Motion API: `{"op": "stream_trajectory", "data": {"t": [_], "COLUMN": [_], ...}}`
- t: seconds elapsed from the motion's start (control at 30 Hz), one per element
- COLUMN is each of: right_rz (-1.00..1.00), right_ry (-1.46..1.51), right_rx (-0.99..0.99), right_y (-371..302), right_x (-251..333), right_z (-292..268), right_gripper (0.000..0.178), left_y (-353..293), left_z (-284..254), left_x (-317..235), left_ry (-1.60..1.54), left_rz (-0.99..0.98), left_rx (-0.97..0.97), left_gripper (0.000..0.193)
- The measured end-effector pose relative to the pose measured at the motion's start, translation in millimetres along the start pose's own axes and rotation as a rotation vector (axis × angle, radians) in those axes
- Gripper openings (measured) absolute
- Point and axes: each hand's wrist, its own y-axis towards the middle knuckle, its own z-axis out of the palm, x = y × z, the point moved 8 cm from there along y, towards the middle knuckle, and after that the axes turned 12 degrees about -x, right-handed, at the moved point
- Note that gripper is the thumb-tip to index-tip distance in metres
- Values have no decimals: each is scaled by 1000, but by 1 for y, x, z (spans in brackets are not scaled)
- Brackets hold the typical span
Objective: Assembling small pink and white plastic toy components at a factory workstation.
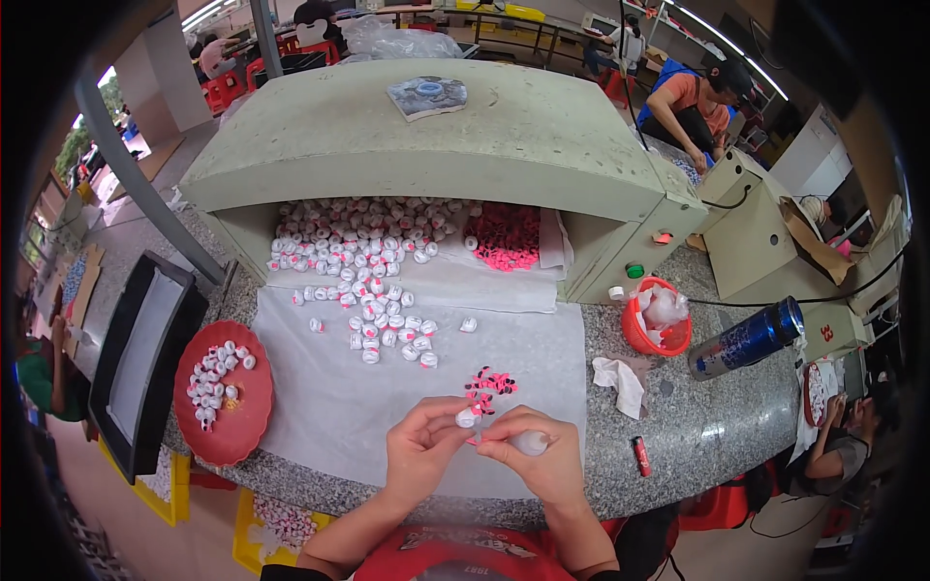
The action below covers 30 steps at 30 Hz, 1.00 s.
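Note:
My left hand (417, 450) pinches a small rounded white piece (467, 418) between thumb and fingers. Close beside it, my right hand (547, 465) is closed around a small translucent squeeze bottle (531, 443), its fingertips together near the white piece. Whether those fingertips also hold a tiny pink part cannot be made out. Just beyond both hands lies a little heap of pink and black bits (496, 381) on white paper (300, 397). Farther off, several white pieces with pink marks (392, 329) are spread over the paper.
A grey-green machine housing (426, 136) holds piled white pieces and pink parts. Left are a red dish (223, 441) and black tray (121, 387). Right are a red tub (639, 334), crumpled tissue (620, 382), blue bottle (746, 339) and red tube (641, 455). Other people work nearby.

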Motion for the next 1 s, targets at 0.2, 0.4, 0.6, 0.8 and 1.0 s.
{"op": "stream_trajectory", "data": {"t": [0.2,0.4,0.6,0.8,1.0], "right_rz": [54,-9,102,-117,-182], "right_ry": [-2,4,41,-43,-86], "right_rx": [-112,-146,-114,-51,-61], "right_y": [-4,-5,-4,-2,-3], "right_x": [-13,-23,-21,-13,-9], "right_z": [-1,-4,-1,-1,-1], "right_gripper": [11,12,14,17,17], "left_y": [-3,-5,-3,-5,-6], "left_z": [3,8,7,9,12], "left_x": [-11,-19,-22,-19,-21], "left_ry": [20,108,24,58,120], "left_rz": [132,174,82,118,181], "left_rx": [29,68,128,105,95], "left_gripper": [29,26,25,26,25]}}
